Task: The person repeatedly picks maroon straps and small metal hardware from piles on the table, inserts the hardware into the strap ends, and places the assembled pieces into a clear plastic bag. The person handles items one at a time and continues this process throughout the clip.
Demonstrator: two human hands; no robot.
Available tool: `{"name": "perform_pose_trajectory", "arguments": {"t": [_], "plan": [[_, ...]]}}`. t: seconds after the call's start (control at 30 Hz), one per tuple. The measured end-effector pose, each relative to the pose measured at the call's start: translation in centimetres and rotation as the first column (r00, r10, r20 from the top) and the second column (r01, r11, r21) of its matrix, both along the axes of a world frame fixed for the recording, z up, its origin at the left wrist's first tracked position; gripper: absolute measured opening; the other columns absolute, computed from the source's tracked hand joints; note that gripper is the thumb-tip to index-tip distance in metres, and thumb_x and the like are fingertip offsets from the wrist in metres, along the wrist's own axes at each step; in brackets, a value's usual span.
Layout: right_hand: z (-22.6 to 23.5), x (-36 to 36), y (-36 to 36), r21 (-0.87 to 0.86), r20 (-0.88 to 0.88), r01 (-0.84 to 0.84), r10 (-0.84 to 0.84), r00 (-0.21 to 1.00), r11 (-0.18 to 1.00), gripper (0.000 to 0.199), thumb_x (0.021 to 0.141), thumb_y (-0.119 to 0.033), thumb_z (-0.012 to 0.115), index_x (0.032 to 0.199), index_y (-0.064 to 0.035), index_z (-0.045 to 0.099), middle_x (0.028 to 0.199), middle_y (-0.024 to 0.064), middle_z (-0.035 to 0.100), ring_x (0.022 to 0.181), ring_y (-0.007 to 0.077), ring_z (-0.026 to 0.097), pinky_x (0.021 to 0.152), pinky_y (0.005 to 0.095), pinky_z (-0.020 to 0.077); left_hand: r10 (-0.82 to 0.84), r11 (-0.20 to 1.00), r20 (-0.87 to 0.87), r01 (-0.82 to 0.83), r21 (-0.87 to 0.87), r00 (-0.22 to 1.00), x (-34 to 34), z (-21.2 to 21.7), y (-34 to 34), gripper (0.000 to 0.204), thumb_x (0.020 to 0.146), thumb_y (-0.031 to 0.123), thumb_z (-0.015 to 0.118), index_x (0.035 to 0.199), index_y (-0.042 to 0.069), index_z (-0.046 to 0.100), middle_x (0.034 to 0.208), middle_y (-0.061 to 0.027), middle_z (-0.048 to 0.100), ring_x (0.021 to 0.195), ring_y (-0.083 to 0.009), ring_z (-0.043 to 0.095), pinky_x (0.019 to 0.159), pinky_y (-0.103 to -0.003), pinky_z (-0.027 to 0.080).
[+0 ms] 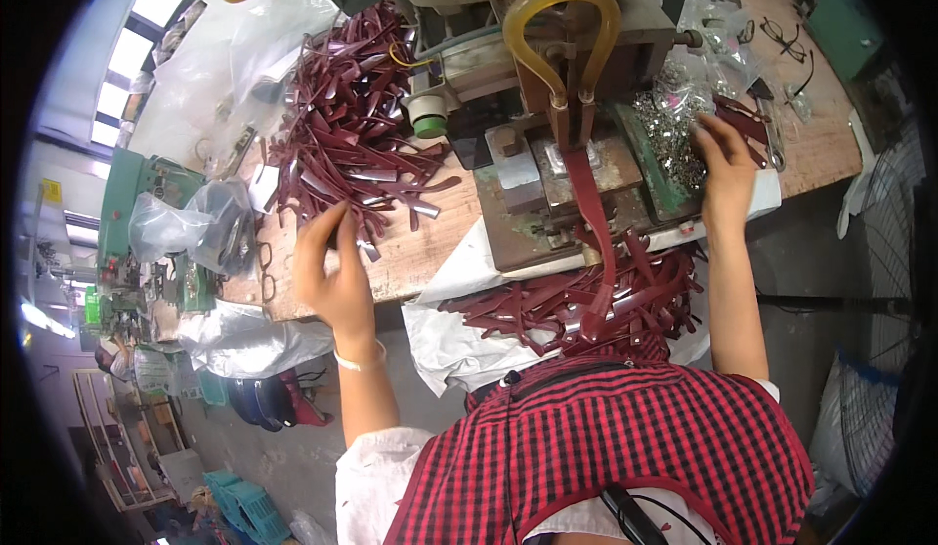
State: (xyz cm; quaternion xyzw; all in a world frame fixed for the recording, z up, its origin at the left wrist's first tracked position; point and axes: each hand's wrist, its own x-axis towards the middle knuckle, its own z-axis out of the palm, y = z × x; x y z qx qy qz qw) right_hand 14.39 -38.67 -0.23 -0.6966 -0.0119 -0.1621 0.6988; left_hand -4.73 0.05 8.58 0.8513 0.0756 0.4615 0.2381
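My left hand [334, 276] hovers at the near edge of a heap of dark red eyeglass temples [342, 125]; its fingers are bent, slightly apart, with nothing visible between them. My right hand [728, 169] reaches over a pile of small shiny metal parts [672, 134] on the green tray right of the machine. Its fingers curl together at the pile; whatever they grip is too small to tell. Between the hands stands a bench machine [586, 183]. One long dark red temple [593, 208] hangs from under its head toward a second pile of temples [606, 296] at my lap.
A yellow hose [562, 2] loops above the machine head. Eyeglass frames [782, 42] lie on the wooden table [826, 125] at far right. Plastic bags [195, 222] and another green machine [147, 193] stand left. White cloth [440, 335] hangs at the front edge; a fan [874, 389] stands right.
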Motion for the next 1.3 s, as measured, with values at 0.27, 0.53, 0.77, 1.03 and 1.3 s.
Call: {"name": "perform_pose_trajectory", "arguments": {"t": [0.27,0.53,0.77,1.03,1.3], "plan": [[2.5,0.0,3.5,-0.356,0.104,0.008,0.031,0.994,0.934,0.012,0.093,-0.006,0.073,0.104,-0.0008,0.073,0.091,0.0004,0.073,0.086,0.0082,0.065,0.081,0.0240,0.0499,0.204,0.852,-0.580,0.150,0.502,0.788,5.2,-7.9,4.7,0.025,0.079,-0.001,0.069,0.101,0.007,0.075,0.104,-0.0107,0.070,0.093,-0.0339,0.060,0.085,-0.045,0.050],[3.8,-4.5,-0.6,-0.360,0.046,-0.048,0.069,0.997,0.932,0.015,0.092,-0.004,0.072,0.106,0.0014,0.074,0.098,0.0068,0.077,0.093,0.0132,0.070,0.086,0.0274,0.0529,-0.208,0.930,0.020,0.204,-0.304,0.978,5.1,-10.6,6.5,0.020,0.099,0.000,0.064,0.118,0.003,0.071,0.107,-0.0062,0.074,0.084,-0.0102,0.063,0.074,-0.024,0.048],[10.2,-3.4,8.1,-0.424,0.285,-0.219,0.359,0.889,0.879,0.016,0.089,-0.004,0.067,0.104,-0.0010,0.068,0.096,0.0144,0.074,0.093,0.0294,0.074,0.081,0.0363,0.0556,-0.336,0.565,0.122,0.303,-0.768,0.934,6.7,-9.7,3.9,0.034,0.104,0.007,0.061,0.136,-0.002,0.059,0.111,-0.0087,0.074,0.096,-0.0125,0.069,0.083,-0.021,0.051],[9.2,-4.9,11.1,-0.030,0.162,-0.344,0.344,0.925,0.939,0.038,0.088,-0.008,0.069,0.125,-0.0006,0.059,0.087,0.0116,0.076,0.086,0.0227,0.075,0.080,0.0324,0.0552,-0.227,0.678,0.139,0.259,-0.688,0.964,4.0,-3.0,-3.2,0.030,0.105,0.030,0.064,0.093,0.003,0.071,0.072,-0.0039,0.068,0.050,-0.0066,0.053,0.045,-0.018,0.037],[11.8,-6.2,11.7,-0.024,0.060,-0.419,0.420,0.906,0.908,0.052,0.087,-0.005,0.067,0.136,0.0010,0.050,0.083,0.0157,0.075,0.083,0.0313,0.074,0.078,0.0381,0.0550,-0.504,0.658,0.399,0.640,-0.398,0.766,6.8,7.5,-7.6,0.010,0.097,-0.002,0.065,0.105,-0.008,0.064,0.097,-0.0212,0.073,0.070,-0.0213,0.071,0.067,-0.029,0.060]]}}
